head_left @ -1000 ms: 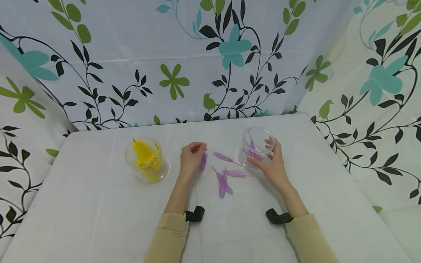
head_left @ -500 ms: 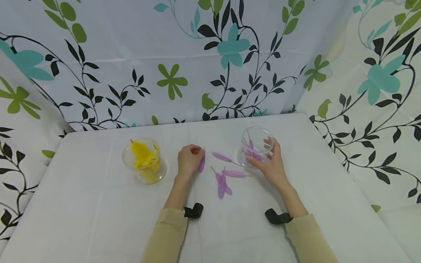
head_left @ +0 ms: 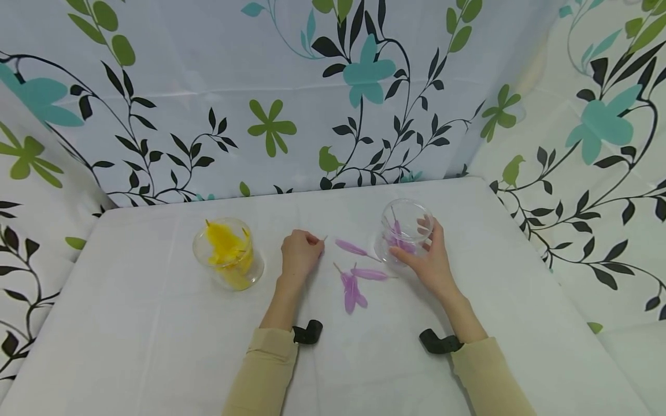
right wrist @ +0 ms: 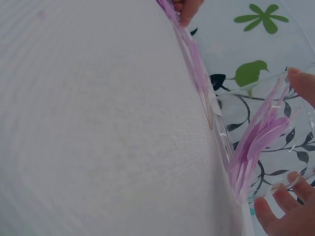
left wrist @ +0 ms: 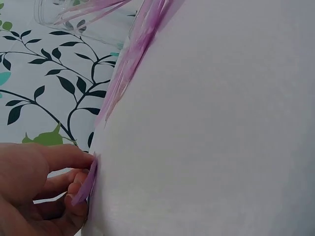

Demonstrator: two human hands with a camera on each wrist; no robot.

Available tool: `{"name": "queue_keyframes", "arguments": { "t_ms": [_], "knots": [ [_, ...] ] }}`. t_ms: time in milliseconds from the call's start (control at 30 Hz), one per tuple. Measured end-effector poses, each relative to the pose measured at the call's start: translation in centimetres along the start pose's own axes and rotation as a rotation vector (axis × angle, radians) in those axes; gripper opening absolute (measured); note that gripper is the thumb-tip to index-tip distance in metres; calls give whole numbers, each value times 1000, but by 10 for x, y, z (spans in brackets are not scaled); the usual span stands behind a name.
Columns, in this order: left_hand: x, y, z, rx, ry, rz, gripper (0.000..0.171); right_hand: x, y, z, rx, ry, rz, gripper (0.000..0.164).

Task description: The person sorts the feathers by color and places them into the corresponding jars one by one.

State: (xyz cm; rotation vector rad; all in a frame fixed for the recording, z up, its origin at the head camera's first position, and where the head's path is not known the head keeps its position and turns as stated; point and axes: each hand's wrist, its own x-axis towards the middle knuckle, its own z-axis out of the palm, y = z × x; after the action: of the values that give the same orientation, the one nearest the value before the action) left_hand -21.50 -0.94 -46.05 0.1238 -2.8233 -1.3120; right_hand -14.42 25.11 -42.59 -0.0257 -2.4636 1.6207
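Note:
My left hand (head_left: 302,253) is low over the white tabletop, left of the loose feathers. It pinches a purple feather (left wrist: 87,185), whose quill tip pokes out past the fingers in the head view while the palm hides the rest. On the right, my right hand (head_left: 433,263) holds a clear cup (head_left: 384,245) from its near right side, thumb on one side and fingers on the other. Several purple feathers (right wrist: 258,142) lean inside that cup. Between the hands lie several loose feathers: one purple feather (head_left: 350,247) near the cup, others in an overlapping cluster (head_left: 351,292).
A second clear cup (head_left: 258,270) with yellow feathers (head_left: 227,245) stands left of my left hand. White cloth covers the table (head_left: 156,346). Behind and beside it hangs a leaf-patterned curtain (head_left: 208,75).
The purple feather in my left hand, visible below the fingers before, is now mostly hidden, with its tip pointing right. My left hand has shifted slightly left; my right hand stays on the cup.

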Motion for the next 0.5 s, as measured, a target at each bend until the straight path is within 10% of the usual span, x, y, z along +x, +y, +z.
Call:
{"name": "queue_keyframes", "arguments": {
  "t_ms": [500],
  "knots": [
    [-11,11,-4,286,-11,46,23,12,37,1,-9,14,2,97]
  ]
}}
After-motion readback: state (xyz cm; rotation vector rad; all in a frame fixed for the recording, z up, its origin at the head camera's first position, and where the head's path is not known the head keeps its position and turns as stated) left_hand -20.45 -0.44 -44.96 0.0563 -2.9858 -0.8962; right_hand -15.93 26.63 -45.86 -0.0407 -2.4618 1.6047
